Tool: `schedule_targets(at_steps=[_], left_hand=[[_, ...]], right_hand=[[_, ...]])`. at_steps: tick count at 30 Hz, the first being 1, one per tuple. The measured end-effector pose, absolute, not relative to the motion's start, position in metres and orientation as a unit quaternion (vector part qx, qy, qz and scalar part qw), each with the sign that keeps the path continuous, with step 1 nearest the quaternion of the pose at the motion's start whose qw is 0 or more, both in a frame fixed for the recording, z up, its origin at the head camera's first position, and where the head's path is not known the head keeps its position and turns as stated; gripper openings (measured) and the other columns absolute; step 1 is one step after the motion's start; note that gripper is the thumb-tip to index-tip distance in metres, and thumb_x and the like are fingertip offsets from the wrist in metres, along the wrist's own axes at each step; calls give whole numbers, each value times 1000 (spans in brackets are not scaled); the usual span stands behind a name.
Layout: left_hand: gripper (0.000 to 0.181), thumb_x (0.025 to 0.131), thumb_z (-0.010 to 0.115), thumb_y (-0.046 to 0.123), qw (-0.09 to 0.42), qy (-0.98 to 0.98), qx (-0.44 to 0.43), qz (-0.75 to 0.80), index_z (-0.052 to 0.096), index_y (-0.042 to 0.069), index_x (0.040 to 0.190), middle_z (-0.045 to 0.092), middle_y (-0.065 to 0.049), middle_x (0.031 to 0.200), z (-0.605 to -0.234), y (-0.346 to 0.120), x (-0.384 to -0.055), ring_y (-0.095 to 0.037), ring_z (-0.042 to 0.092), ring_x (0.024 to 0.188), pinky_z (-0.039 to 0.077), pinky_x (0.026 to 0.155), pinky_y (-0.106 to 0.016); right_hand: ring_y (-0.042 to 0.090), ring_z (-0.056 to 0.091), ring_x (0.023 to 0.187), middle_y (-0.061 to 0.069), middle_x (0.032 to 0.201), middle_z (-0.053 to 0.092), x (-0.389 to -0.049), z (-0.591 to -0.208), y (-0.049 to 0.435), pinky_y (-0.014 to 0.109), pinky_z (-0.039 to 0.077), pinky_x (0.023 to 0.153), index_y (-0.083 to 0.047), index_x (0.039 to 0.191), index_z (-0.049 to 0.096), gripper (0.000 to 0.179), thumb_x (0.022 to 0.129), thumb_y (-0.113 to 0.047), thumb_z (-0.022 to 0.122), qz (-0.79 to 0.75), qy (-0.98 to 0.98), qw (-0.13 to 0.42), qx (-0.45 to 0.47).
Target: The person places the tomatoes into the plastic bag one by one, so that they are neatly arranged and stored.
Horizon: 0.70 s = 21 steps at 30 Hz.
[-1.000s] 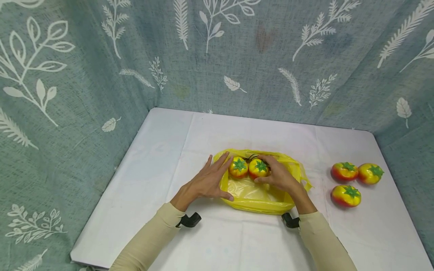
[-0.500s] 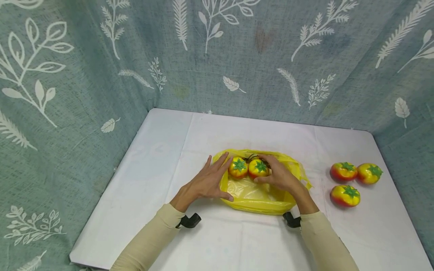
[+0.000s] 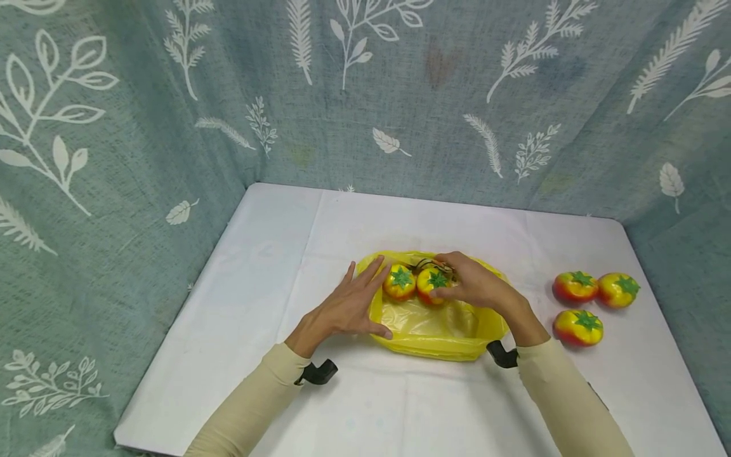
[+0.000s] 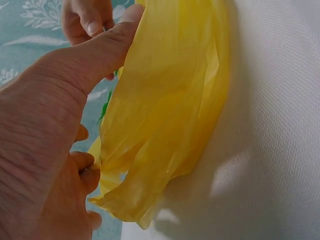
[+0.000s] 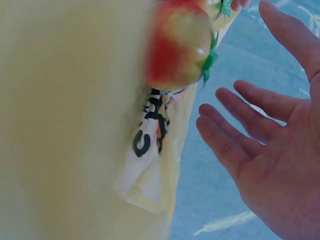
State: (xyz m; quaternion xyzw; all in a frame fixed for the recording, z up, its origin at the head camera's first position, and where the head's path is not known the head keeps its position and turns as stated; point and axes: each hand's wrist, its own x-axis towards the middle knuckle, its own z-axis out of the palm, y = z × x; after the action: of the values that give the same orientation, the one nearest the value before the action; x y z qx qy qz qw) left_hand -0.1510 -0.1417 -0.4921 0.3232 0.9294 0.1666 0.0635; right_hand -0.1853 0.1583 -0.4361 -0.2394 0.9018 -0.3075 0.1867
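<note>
A yellow plastic bag (image 3: pixel 428 348) lies on the table with its mouth spread wide. Inside, two red-and-yellow toy fruits with green star-shaped leaf caps stand side by side, the left fruit (image 3: pixel 398 289) and the right fruit (image 3: pixel 425 291). My left hand (image 3: pixel 348 310) rests on the bag's left end with fingers spread, its thumb (image 4: pixel 107 47) along the rim. Over the bag's right part is my right hand (image 3: pixel 482 284), fingers apart. In the right wrist view its fingers (image 5: pixel 227 145) are relaxed beside the fruit (image 5: pixel 182 47), holding nothing.
Three more such fruits lie on the right of the white table (image 3: pixel 274 266): one at the back (image 3: pixel 573 287), one beside it (image 3: pixel 618 290), one in front (image 3: pixel 578 329). A leaf-patterned curtain (image 3: pixel 342 127) hangs behind and at the sides.
My right hand has let go of the right fruit and shifted slightly right and away from it. My left hand has stayed at the bag's left end.
</note>
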Motion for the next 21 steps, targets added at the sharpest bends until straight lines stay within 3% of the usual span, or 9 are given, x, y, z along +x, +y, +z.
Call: schedule_targets(at_steps=[21], left_hand=[[137,68,74,79,64,929,323,167,6,11,164,-1,-11,170,-493,-142,-152,-23,11,155,-3,121,-56]], right_hand=[[41,43,137,24,154,37,-194,-416,158,58,38,110,-1,154,36,89,88,-43,79,-239,918,205,-240]])
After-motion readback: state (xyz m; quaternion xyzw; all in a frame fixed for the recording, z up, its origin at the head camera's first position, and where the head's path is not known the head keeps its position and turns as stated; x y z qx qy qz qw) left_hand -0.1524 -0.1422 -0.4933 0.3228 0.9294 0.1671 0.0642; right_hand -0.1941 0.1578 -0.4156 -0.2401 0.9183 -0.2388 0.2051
